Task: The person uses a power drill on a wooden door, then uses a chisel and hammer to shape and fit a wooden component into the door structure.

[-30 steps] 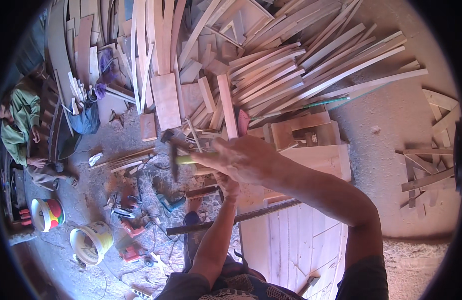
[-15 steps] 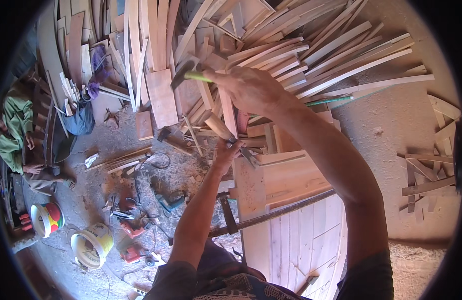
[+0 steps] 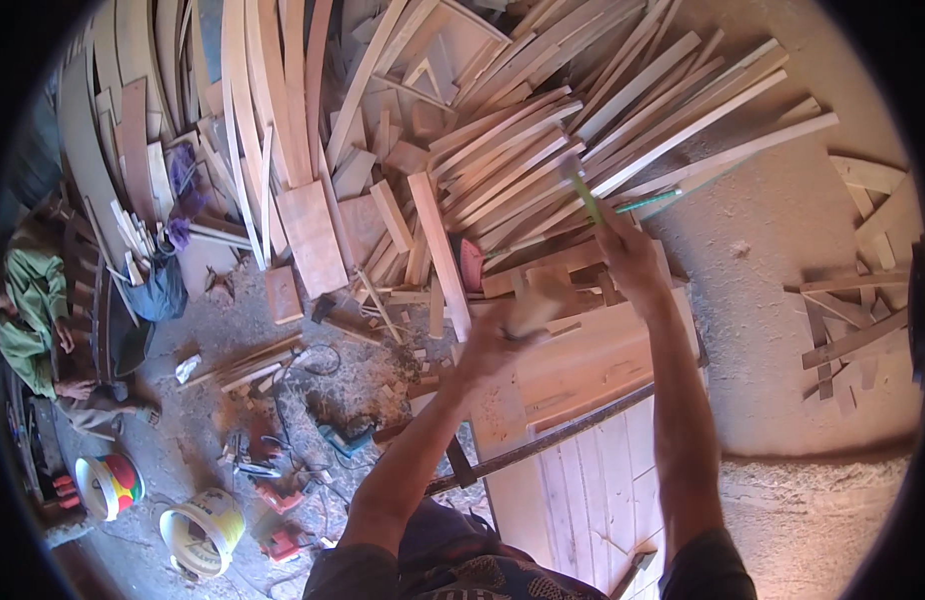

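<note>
My right hand is closed on the green handle of a hammer, whose head is smeared by motion above the wood pile. Lower and to its left, my left hand is wrapped round a chisel. Its pale wooden handle is blurred, and the blade cannot be made out. Both hands are over the far end of a wooden panel, which looks like a door. A long metal bar clamp crosses this panel nearer my body.
Stacked boards and strips fill the far side. Left on the floor are power tools with cords, a yellow-white bucket and a striped bucket. A person in green sits far left. Another hammer lies on the panel's near end.
My right hand has swung right and down with the hammer, its head now pointing up and away. My left hand has moved right over the panel with the chisel. The view has shifted slightly.
</note>
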A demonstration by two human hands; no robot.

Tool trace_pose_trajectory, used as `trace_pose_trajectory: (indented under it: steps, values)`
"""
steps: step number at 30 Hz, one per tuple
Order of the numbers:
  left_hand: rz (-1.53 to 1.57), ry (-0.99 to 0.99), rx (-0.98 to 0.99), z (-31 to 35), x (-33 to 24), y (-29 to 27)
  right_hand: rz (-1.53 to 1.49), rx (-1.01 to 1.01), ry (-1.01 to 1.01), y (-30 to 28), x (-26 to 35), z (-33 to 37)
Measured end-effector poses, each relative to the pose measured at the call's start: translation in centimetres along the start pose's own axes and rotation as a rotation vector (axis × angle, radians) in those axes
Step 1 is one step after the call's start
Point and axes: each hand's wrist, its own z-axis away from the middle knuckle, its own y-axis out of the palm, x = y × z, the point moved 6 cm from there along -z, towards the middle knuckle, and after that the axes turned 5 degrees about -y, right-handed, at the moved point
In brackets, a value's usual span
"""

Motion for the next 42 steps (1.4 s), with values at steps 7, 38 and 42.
trace_pose_trajectory:
  steps: [7, 38, 42]
  values:
    - [-0.318, -0.020, 0.096, -2.8, 0.3, 2.0, -0.413, -0.340, 0.542, 0.2, -9.4, 22.0]
    - [-0.497, 0.156, -0.545, 12.9, -7.6, -15.3, 0.171, 0.125, 0.275, 18.1, -11.5, 24.8]
    - [-0.456, 0.131, -0.488, 14.0, -7.4, -12.5, -0.002, -0.198, 0.275, 17.5, -11.4, 26.8]
